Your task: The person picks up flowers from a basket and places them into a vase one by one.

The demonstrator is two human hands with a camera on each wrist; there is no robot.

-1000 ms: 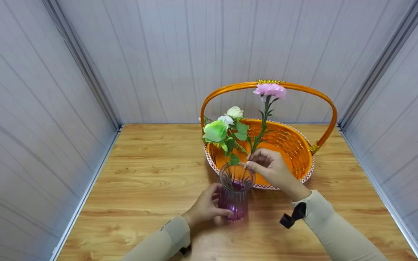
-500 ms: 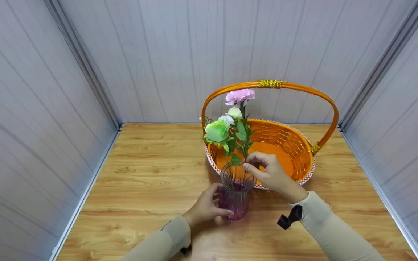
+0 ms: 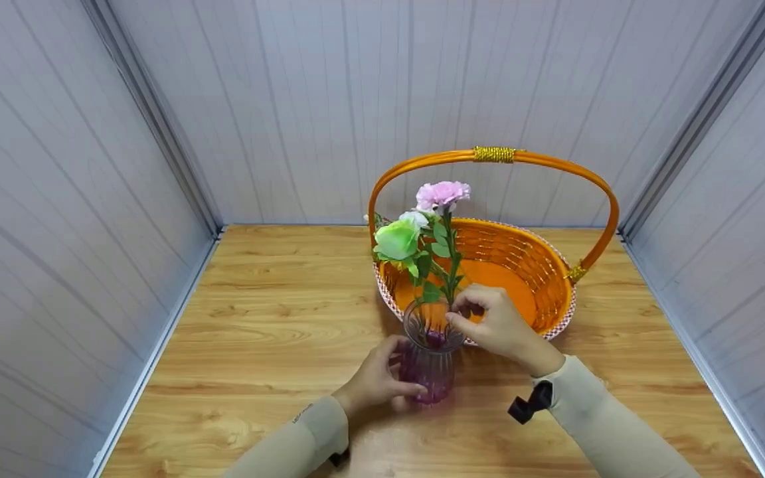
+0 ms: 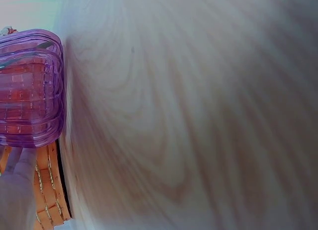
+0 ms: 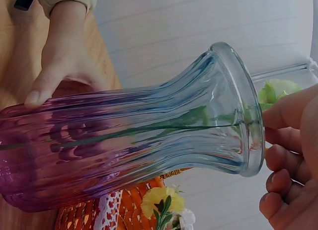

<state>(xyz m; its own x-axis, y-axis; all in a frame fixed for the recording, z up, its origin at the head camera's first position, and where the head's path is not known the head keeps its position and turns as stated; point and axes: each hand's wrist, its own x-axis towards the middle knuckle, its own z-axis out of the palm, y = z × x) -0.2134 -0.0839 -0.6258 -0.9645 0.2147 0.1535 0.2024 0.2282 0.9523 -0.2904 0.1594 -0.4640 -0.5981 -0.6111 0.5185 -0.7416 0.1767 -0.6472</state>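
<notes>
- Left hand (image 3: 379, 375): curled round the lower part of the vase (image 3: 434, 375), fingers on the far side, thumb near its base. I read that as a hold, partly open to the vase's width.
- Right hand (image 3: 499, 328): at the vase mouth, fingers bent, thumb and forefinger pinching the pink flower (image 3: 443, 196) low on its stem. Can't tell if it touches the rim.
- Pink flower: bloom up, above the vase mouth.
- Vase: upright on the wood-grain table (image 3: 256, 332), clear glass on top, purple below. I can see green stems through the glass.
- Green rose (image 3: 397, 239): left of the pink flower in my head view, white bloom (image 3: 414, 220) just behind it.
- Orange basket (image 3: 505, 289): right behind the vase, arched handle up, patterned trim on the rim.
- Yellow flower (image 5: 161, 200): right wrist view, against the basket weave; I can't tell what holds it.
- Black strap (image 3: 540, 394) at the right cuff.
- Pale panel walls (image 3: 329, 133) behind and both sides.
</notes>
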